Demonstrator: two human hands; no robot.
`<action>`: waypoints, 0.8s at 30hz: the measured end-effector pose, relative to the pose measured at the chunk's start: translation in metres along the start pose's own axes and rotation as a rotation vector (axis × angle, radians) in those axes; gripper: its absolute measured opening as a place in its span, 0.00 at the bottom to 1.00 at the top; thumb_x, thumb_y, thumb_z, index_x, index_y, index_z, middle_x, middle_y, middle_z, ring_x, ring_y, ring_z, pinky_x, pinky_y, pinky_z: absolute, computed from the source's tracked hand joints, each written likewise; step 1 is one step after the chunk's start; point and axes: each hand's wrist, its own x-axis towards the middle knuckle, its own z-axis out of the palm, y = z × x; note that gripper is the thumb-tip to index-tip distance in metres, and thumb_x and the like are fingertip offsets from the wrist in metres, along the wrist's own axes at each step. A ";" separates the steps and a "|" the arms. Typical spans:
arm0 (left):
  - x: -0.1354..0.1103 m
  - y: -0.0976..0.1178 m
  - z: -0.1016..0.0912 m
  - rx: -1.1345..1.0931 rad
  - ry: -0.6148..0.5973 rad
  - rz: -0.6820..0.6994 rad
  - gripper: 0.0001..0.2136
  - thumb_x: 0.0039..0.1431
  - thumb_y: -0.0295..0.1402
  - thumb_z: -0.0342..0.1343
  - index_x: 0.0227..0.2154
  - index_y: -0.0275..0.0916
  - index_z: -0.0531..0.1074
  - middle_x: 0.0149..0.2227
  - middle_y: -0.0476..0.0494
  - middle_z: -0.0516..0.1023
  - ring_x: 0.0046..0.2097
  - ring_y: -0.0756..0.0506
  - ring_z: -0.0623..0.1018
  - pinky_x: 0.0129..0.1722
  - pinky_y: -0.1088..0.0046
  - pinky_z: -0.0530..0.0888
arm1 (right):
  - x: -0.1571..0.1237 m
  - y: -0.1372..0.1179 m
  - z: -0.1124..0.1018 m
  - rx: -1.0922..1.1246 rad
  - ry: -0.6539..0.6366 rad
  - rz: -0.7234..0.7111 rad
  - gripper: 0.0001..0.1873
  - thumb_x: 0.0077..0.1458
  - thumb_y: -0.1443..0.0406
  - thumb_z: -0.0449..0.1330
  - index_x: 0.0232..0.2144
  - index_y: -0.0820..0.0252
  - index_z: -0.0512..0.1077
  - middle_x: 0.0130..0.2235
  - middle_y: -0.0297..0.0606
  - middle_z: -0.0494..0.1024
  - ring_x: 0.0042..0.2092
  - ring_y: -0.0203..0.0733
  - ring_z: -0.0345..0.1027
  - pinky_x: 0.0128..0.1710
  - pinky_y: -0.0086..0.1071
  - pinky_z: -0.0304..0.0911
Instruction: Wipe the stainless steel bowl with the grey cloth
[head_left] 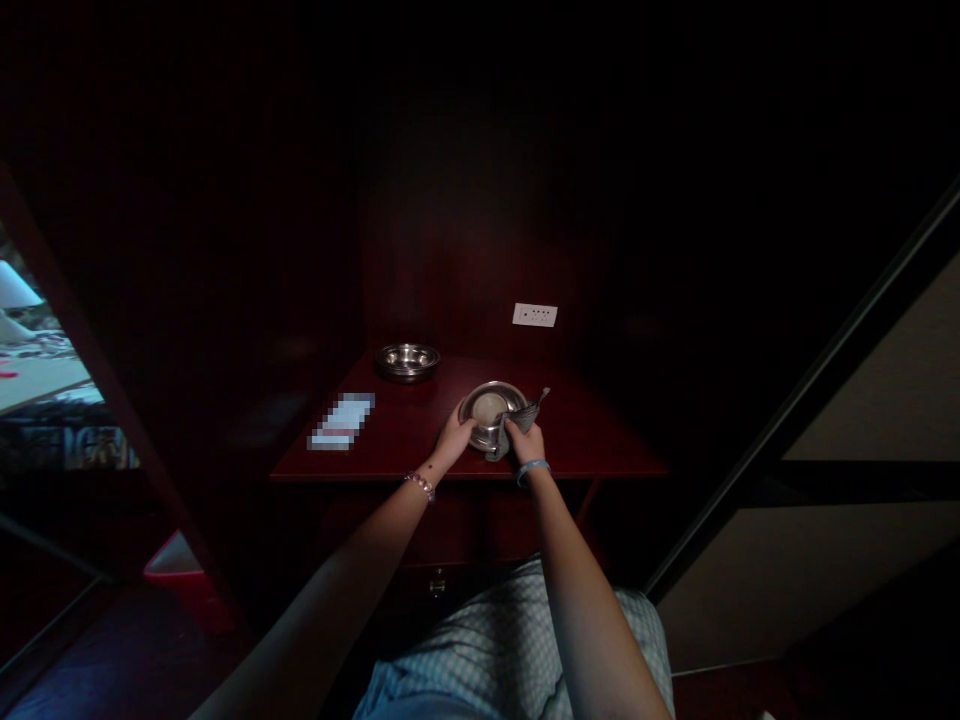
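The dark red table (600, 440) carries everything, and both hands meet at its front middle. The steel dish (489, 408) lies flat on it, caught between them. The left hand (455, 440) closes on the dish's near-left rim, thumb on top, and steadies it. The right hand (526, 440) is closed around a bunched grey cloth (516, 420), which it presses onto the dish's right rim. One end of the cloth pokes out beyond the fingers, away from the person.

Judged from this, the wiping looks under way rather than finished. The cloth sits on only one edge, and the pale centre of the dish lies bare beside it. A second steel bowl (407, 360) stands well beyond the left hand, towards the back, apart from both hands and untouched. Whether it is wiped already cannot be told.

Much is lost to the dark. The room around the table is almost black, and the wall behind shows only a small white socket plate (535, 315). A flat pale item (341, 421), well left of the left hand, is blurred past reading. The right fingertips are buried in the cloth. How clean or wet the dish is cannot be made out.
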 end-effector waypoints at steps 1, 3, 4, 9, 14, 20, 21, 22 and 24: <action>0.000 0.000 0.000 -0.008 0.001 -0.008 0.24 0.47 0.21 0.50 0.50 0.36 0.66 0.51 0.40 0.72 0.53 0.43 0.71 0.57 0.63 0.64 | 0.000 0.000 0.000 -0.004 -0.007 -0.005 0.16 0.40 0.57 0.62 0.31 0.63 0.75 0.35 0.43 0.80 0.40 0.48 0.74 0.41 0.35 0.67; 0.000 0.001 0.000 -0.008 -0.007 -0.013 0.22 0.48 0.21 0.50 0.49 0.35 0.67 0.51 0.40 0.73 0.53 0.43 0.72 0.57 0.62 0.64 | 0.000 0.001 0.000 0.002 -0.017 -0.018 0.17 0.41 0.57 0.62 0.31 0.63 0.75 0.35 0.43 0.80 0.40 0.47 0.74 0.41 0.35 0.67; 0.000 0.002 -0.001 -0.001 -0.010 -0.009 0.21 0.48 0.22 0.51 0.49 0.35 0.67 0.50 0.40 0.73 0.53 0.43 0.72 0.57 0.62 0.64 | 0.001 0.001 0.000 0.009 -0.020 -0.025 0.17 0.41 0.57 0.62 0.32 0.63 0.75 0.36 0.43 0.80 0.41 0.47 0.74 0.42 0.35 0.67; -0.003 0.003 -0.002 0.060 -0.038 0.044 0.22 0.52 0.26 0.52 0.51 0.37 0.65 0.52 0.41 0.72 0.54 0.44 0.70 0.58 0.64 0.62 | 0.004 0.005 0.001 0.039 -0.016 -0.034 0.18 0.42 0.57 0.61 0.33 0.63 0.75 0.37 0.43 0.80 0.42 0.48 0.74 0.44 0.37 0.66; -0.006 0.005 -0.002 0.151 -0.081 0.073 0.23 0.51 0.28 0.55 0.52 0.36 0.63 0.50 0.39 0.73 0.52 0.43 0.72 0.56 0.63 0.64 | 0.006 0.007 0.000 0.080 0.011 -0.018 0.18 0.42 0.57 0.61 0.34 0.64 0.75 0.38 0.44 0.80 0.42 0.48 0.74 0.44 0.37 0.66; -0.008 0.006 -0.001 0.207 -0.208 0.146 0.18 0.49 0.29 0.57 0.45 0.34 0.69 0.46 0.38 0.76 0.47 0.44 0.75 0.52 0.63 0.68 | 0.005 0.008 0.000 0.083 0.015 -0.011 0.18 0.41 0.56 0.61 0.33 0.63 0.75 0.36 0.43 0.80 0.41 0.49 0.74 0.42 0.38 0.68; -0.008 0.006 -0.001 0.217 -0.232 0.165 0.17 0.48 0.29 0.57 0.44 0.34 0.70 0.46 0.39 0.76 0.48 0.43 0.74 0.53 0.63 0.67 | 0.005 0.008 0.000 0.084 0.015 -0.013 0.18 0.41 0.56 0.61 0.33 0.63 0.75 0.36 0.43 0.80 0.41 0.49 0.74 0.42 0.38 0.68; -0.008 0.006 -0.001 0.226 -0.245 0.178 0.16 0.48 0.28 0.57 0.43 0.34 0.71 0.46 0.39 0.76 0.48 0.43 0.74 0.54 0.63 0.67 | 0.005 0.008 0.000 0.083 0.015 -0.013 0.18 0.41 0.56 0.61 0.33 0.63 0.75 0.36 0.43 0.80 0.41 0.48 0.74 0.42 0.37 0.68; -0.008 0.005 -0.002 0.237 -0.236 0.177 0.15 0.47 0.27 0.56 0.41 0.35 0.72 0.45 0.40 0.77 0.49 0.43 0.74 0.54 0.63 0.66 | 0.005 0.008 0.001 0.074 0.018 -0.006 0.18 0.41 0.56 0.61 0.32 0.63 0.75 0.36 0.43 0.80 0.40 0.48 0.74 0.42 0.37 0.68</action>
